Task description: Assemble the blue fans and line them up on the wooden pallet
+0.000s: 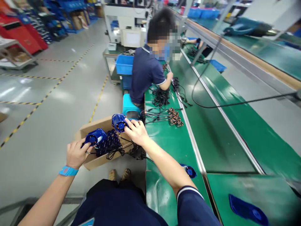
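My left hand (pixel 77 152) is closed on a blue plastic fan housing (pixel 100 135), with a round hub showing on its face. In my right hand (pixel 137 132) is another blue fan housing (pixel 118 119), gripped by the fingers. Both hands are over an open cardboard box (pixel 86 128) on my left side. Inside it stand rows of dark blue round parts (pixel 107 144). Black cables (pixel 115 153) lie across the box's right part, some bundled into loops; which housing they belong to is hard to tell.
Along my right runs a green workbench (pixel 162 185) with a metal rail. It carries copper coils (pixel 175 117) with leads, black cable bundles (pixel 161 95), a blue housing (pixel 190 171) and a blue cover (pixel 249 209). A co-worker (pixel 147 67) sits ahead by a turquoise stool (pixel 129 102).
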A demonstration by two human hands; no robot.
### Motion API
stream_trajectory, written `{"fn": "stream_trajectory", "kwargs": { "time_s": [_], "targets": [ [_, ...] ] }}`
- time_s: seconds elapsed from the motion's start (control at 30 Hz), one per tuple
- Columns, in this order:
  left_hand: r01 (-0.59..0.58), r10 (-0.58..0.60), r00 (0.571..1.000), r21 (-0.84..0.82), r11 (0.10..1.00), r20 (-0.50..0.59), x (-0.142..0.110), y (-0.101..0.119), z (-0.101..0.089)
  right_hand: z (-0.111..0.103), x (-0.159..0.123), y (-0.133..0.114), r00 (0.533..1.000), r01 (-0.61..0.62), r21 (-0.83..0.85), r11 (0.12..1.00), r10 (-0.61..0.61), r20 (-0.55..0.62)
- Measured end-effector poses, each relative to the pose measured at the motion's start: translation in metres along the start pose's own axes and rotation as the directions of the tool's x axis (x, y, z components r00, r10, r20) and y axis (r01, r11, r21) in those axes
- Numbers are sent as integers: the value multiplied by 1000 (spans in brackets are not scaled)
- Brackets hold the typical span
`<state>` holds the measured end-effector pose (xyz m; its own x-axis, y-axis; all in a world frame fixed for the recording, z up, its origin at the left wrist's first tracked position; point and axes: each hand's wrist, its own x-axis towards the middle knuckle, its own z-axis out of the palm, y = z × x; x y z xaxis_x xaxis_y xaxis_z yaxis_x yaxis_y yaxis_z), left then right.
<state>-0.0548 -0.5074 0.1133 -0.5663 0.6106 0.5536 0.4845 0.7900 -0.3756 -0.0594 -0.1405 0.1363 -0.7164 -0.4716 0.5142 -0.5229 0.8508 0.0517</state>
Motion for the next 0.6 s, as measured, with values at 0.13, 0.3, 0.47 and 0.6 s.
{"fn": "stream_trajectory", "kwargs": {
  "time_s": [0.13, 0.3, 0.47, 0.6],
  "targets": [
    [124, -131, 989, 102, 987, 65, -44, -9, -54, 27, 23, -21, 975, 146, 61, 987, -154, 160],
    [257, -270, 961, 169, 952, 62, -102, 1, -106, 42, 44, -47, 978, 48, 115, 992, -71, 199],
    [371, -387, 920, 186, 910, 60, -150, 16, -163, -32, 75, -61, 974, 207, 150, 967, -190, -122],
    [448, -463, 883, 158, 880, 75, -176, 34, -245, -121, 100, -102, 834, 463, 163, 871, -366, -412]
  ]
}}
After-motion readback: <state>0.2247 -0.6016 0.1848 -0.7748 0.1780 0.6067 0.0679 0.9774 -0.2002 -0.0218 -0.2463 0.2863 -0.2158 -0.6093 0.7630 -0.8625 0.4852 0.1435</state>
